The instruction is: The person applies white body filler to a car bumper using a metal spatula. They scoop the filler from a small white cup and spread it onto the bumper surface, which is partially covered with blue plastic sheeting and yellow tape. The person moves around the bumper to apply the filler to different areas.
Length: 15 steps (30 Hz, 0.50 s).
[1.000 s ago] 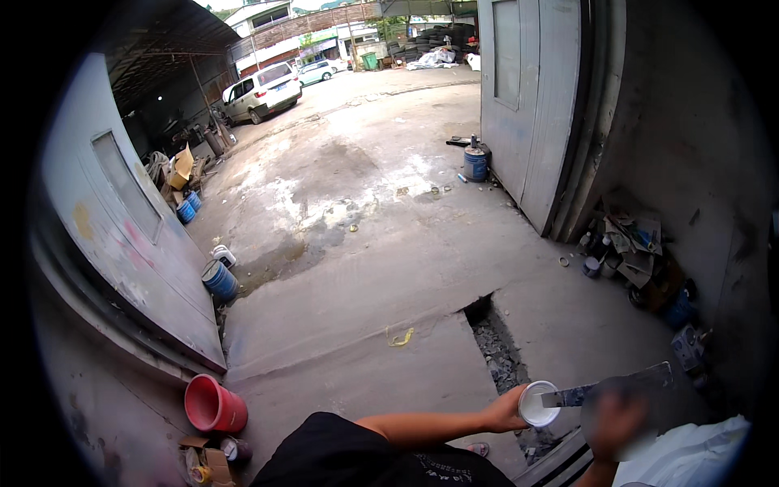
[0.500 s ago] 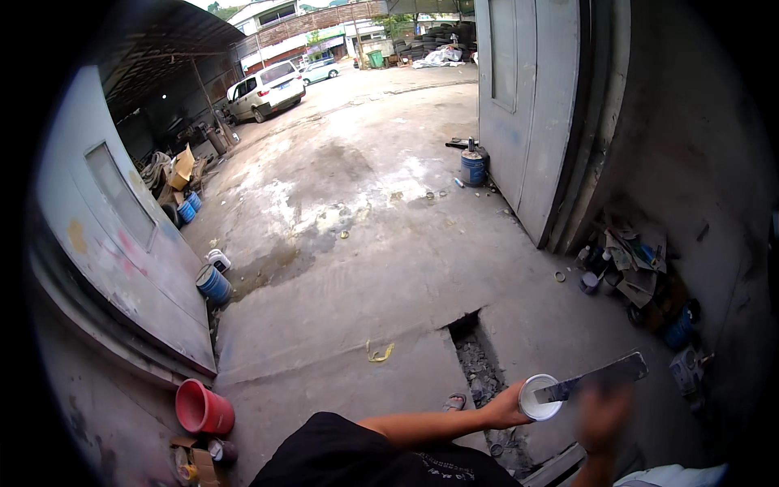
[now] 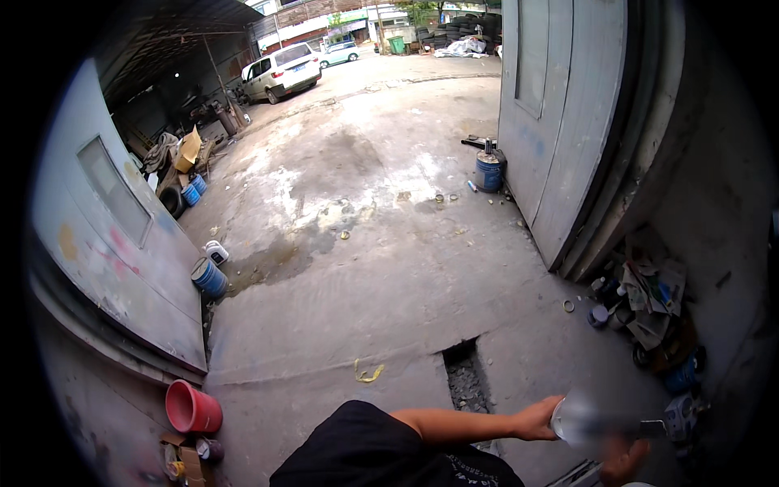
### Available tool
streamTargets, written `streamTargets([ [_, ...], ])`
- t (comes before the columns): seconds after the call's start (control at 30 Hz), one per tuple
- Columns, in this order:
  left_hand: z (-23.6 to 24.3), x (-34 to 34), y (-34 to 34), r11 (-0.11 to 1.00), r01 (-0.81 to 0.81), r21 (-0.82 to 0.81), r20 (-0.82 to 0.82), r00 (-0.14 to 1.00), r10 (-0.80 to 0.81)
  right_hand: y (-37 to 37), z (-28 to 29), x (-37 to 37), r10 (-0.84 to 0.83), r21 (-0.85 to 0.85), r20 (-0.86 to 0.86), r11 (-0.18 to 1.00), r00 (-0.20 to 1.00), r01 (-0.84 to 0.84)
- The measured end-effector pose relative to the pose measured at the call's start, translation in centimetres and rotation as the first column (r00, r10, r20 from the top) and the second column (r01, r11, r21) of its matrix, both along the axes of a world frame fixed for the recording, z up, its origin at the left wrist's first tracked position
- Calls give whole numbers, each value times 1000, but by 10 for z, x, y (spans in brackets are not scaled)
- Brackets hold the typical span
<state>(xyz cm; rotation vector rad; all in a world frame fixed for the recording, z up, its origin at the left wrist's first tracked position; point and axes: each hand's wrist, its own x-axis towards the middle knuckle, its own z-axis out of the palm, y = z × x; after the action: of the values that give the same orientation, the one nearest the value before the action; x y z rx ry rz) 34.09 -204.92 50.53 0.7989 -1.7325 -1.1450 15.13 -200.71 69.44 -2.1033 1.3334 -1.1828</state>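
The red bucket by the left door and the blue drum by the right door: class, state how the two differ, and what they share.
The red bucket is plain red, open-topped and flares toward its rim; the blue drum is straight-sided, blue with a pale band. The red bucket stands near the person, at the lower left; the blue drum stands farther off, and something dark sticks up from its top. Both stand upright on the concrete beside a grey door.

Daylight floods the concrete yard (image 3: 365,203); shed interior dim. Fisheye bends edges, dark vignette. Motion blur smears the white cup (image 3: 580,422).
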Motion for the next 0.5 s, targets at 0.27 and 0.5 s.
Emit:
streamTargets([
  [0.27, -6, -63, -91, 999, 48, 26, 4, 999, -48, -92, -33, -71, -190, 202, 134, 966, 973, 160],
  [0.5, -12, -165, -191, 986, 53, 158, -4, 999, -53, -193, -41, -193, -332, 239, 345, 935, 878, 260],
])
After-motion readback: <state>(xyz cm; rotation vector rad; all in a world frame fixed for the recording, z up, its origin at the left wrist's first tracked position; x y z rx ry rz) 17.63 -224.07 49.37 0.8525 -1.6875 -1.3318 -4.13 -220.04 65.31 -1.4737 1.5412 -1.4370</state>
